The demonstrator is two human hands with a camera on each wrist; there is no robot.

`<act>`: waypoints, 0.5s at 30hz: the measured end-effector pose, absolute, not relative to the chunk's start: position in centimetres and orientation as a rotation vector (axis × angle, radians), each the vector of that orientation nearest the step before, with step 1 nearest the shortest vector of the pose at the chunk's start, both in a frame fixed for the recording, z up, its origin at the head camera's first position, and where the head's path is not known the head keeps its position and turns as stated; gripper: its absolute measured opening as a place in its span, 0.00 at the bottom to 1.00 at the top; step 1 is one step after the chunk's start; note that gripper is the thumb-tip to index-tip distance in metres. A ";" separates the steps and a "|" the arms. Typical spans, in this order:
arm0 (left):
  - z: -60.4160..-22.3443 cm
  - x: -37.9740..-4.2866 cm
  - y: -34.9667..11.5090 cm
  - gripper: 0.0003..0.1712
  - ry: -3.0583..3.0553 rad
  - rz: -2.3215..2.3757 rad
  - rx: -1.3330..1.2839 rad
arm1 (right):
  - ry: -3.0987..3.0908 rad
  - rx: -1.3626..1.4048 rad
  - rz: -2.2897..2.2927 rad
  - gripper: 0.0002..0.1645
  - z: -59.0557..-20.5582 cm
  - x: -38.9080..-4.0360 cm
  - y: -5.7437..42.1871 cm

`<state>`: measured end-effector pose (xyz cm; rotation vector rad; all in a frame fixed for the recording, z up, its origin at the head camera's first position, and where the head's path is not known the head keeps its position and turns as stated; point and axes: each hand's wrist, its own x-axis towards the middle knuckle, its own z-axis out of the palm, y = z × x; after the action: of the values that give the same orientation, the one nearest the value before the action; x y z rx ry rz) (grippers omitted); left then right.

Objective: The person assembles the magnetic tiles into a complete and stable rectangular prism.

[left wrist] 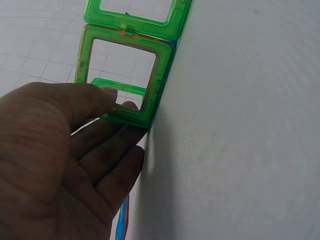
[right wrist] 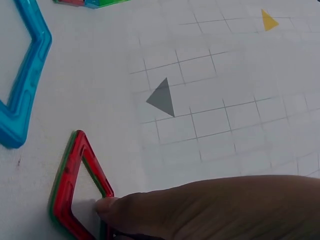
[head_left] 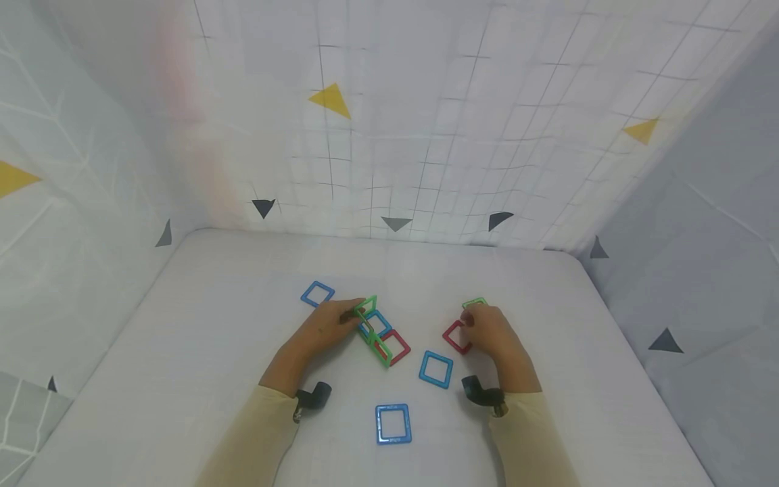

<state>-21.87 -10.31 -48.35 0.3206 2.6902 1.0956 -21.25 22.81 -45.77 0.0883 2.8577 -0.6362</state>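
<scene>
My left hand (head_left: 325, 328) pinches a green square magnetic tile (left wrist: 164, 75) by thumb and fingers. The tile stands on edge, joined to another upright green tile (left wrist: 172, 22), and a third green edge shows behind it. Beside this row, a blue tile (head_left: 385, 320) and a red tile (head_left: 403, 339) lie flat on the table. My right hand (head_left: 494, 331) grips the edge of a red tile (right wrist: 65, 200), whose far side shows a green rim beneath. Another bit of green tile (head_left: 475, 299) shows just beyond the right hand, partly hidden by it.
Blue square tiles lie flat on the white table (head_left: 213, 406): one near the front (head_left: 393, 440), one between the hands (head_left: 449, 373), one behind the left hand (head_left: 309, 289). A white sheet wall (head_left: 414, 135) with grid lines and triangles rises behind.
</scene>
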 end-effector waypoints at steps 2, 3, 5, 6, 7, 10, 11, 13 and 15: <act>-48.3 -21.9 -10.3 0.27 2.691 1.091 0.322 | 2.858 0.091 -0.635 0.15 -45.9 -21.3 22.9; -48.3 -21.9 -10.3 0.27 2.693 1.090 0.326 | 2.863 0.093 -0.629 0.15 -46.0 -21.4 22.9; -48.3 -22.0 -10.3 0.27 2.695 1.084 0.329 | 2.869 0.099 -0.623 0.14 -46.1 -21.4 22.9; -48.3 -22.0 -10.4 0.27 2.697 1.080 0.330 | 2.870 0.105 -0.622 0.14 -46.2 -21.5 22.9; -48.4 -22.0 -10.4 0.27 2.696 1.079 0.330 | 2.871 0.112 -0.621 0.13 -46.3 -21.5 22.9; -48.4 -22.0 -10.4 0.27 2.703 1.076 0.337 | 2.870 0.131 -0.622 0.13 -46.6 -21.6 22.9; -48.3 -22.0 -10.4 0.27 2.702 1.075 0.334 | 2.869 0.133 -0.623 0.13 -46.6 -21.6 22.8; -48.3 -21.9 -10.3 0.27 2.705 1.077 0.338 | 2.873 0.124 -0.619 0.13 -46.6 -21.6 22.8; -48.3 -22.0 -10.3 0.27 2.707 1.076 0.340 | 2.878 0.102 -0.613 0.14 -46.4 -21.6 22.6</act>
<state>-21.96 -10.30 -48.33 0.3401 2.7068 1.0758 -21.57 22.64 -46.43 0.1024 2.8784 -0.6128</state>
